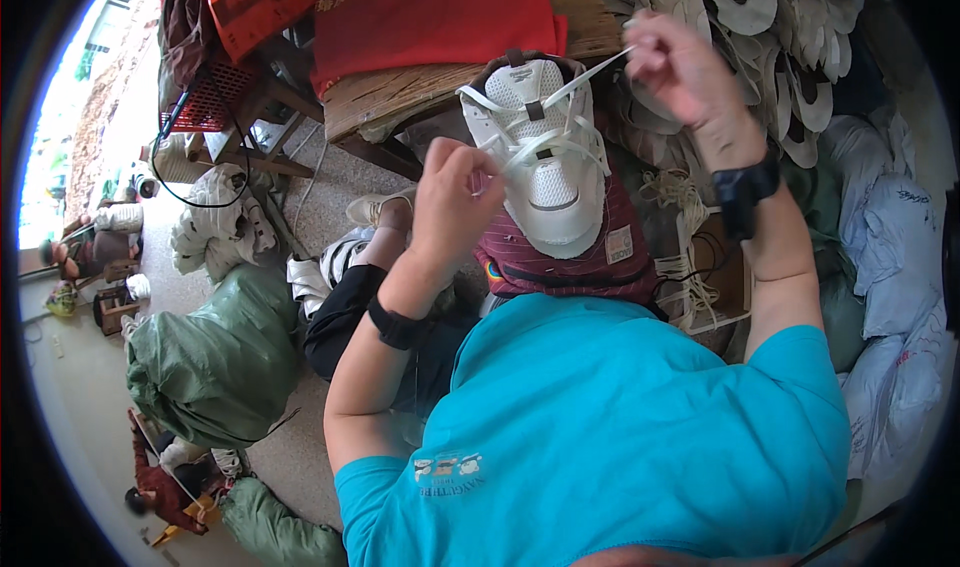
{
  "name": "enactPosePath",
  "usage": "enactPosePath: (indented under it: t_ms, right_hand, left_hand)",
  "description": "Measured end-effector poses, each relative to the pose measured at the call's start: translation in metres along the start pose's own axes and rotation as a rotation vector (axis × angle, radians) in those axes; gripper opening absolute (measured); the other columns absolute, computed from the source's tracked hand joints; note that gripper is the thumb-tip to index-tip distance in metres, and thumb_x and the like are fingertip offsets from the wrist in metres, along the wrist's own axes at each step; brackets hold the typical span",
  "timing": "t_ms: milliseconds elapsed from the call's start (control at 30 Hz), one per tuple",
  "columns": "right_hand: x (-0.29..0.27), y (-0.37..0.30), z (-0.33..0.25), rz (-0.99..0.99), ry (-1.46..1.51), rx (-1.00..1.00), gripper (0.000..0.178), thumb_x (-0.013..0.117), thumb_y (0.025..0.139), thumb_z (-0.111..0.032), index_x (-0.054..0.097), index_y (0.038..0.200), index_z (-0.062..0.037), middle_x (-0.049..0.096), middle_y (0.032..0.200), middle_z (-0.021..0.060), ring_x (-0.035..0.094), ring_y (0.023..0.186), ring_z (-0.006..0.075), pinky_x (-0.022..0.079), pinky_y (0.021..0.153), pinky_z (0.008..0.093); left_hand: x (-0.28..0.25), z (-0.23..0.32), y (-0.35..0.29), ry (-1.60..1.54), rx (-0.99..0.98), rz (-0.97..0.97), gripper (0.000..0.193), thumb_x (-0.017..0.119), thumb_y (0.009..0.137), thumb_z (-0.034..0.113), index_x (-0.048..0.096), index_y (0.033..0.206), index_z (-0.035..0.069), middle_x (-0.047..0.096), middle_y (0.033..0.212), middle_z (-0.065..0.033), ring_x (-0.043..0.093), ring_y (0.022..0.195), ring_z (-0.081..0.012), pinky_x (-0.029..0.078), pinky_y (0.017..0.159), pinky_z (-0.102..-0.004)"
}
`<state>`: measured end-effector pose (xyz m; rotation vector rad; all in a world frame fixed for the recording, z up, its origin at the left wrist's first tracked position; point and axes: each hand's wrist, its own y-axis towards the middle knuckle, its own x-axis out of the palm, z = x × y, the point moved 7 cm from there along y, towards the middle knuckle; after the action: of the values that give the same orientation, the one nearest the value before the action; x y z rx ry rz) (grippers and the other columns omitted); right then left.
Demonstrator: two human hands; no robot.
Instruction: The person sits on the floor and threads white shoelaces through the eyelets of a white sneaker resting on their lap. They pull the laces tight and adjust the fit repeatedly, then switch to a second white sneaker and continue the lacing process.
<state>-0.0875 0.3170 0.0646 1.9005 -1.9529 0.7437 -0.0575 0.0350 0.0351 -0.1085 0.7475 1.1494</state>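
Centrally, just above the middle of the frame, a white shoe [552,212] lies on maroon cloth [625,207], toe pointing down the frame, its collar close to the front edge of the wooden table [395,97]. At upper right, the right hand [655,52] has its grip pinched on one end of a white lace [597,69], drawn taut away from the shoe. Left of the shoe, the left hand [475,179] has curled fingers beside the lacing; whether its grip holds any lace I cannot tell. Between the hands, the space above the toe gives room, while pale shoe parts [745,12] crowd the right hand. Farther left, a strip of floor [312,182] runs between the table and a green sack [220,352]. The right forearm partly covers a box [738,267] with tangled cords [695,232]; the dark fisheye rim cuts off the pale sacks [900,247] at far right, and the figures at lower left are too small to read clearly.
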Motion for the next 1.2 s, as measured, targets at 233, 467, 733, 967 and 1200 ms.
enactPosePath:
  t_ms: [233,467,733,967,1200]
  right_hand:
    - [-0.181,-0.019,-0.168,0.389,0.157,-0.413,0.014,0.049,0.09,0.007,0.045,0.077,0.0023,0.044,0.069,0.0047,0.043,0.056,0.0124,0.051,0.095,0.0358]
    - [-0.117,-0.104,-0.211,0.783,-0.51,-1.187,0.004,0.049,0.092,0.005,0.05,0.095,0.0082,0.057,0.075,0.0108,0.058,0.066,0.0144,0.056,0.088,0.039]
    - [0.051,-0.052,-0.018,-0.042,-1.417,-0.647,0.015,0.065,0.09,-0.012,0.064,0.104,-0.0082,0.063,0.092,0.0072,0.065,0.077,0.0194,0.051,0.068,0.0306]
    - [0.094,-0.06,0.045,-0.179,-1.65,-0.565,0.018,0.07,0.08,-0.012,0.057,0.09,-0.0064,0.056,0.091,0.0101,0.063,0.078,0.0306,0.051,0.065,0.0397]
    - [0.082,-0.056,0.043,-0.171,-1.48,-0.457,0.015,0.067,0.081,-0.01,0.057,0.09,-0.005,0.059,0.083,0.0085,0.061,0.069,0.0245,0.05,0.058,0.0339]
  left_hand:
    - [-0.023,0.022,0.036,-0.017,0.131,-0.166,0.013,0.072,0.077,0.002,0.063,0.086,0.004,0.051,0.089,-0.0028,0.046,0.064,-0.0106,0.041,0.059,-0.0245]
    - [0.008,0.0,0.033,-0.221,-0.014,0.049,0.012,0.068,0.083,0.001,0.061,0.093,0.003,0.053,0.084,-0.0045,0.052,0.068,-0.0123,0.045,0.061,-0.0259]
    - [-0.024,-0.005,0.037,-0.239,-0.017,0.324,0.021,0.068,0.083,0.002,0.06,0.102,0.004,0.051,0.097,-0.0047,0.052,0.076,-0.0125,0.046,0.067,-0.0254]
    - [-0.012,0.02,0.057,0.138,0.164,0.032,0.024,0.074,0.079,0.012,0.066,0.102,0.009,0.047,0.119,-0.0142,0.056,0.099,-0.0283,0.05,0.084,-0.0377]
    - [-0.016,0.021,0.056,-0.118,0.025,0.072,0.009,0.066,0.085,0.005,0.06,0.092,0.002,0.059,0.086,-0.0092,0.058,0.071,-0.0189,0.048,0.065,-0.031]
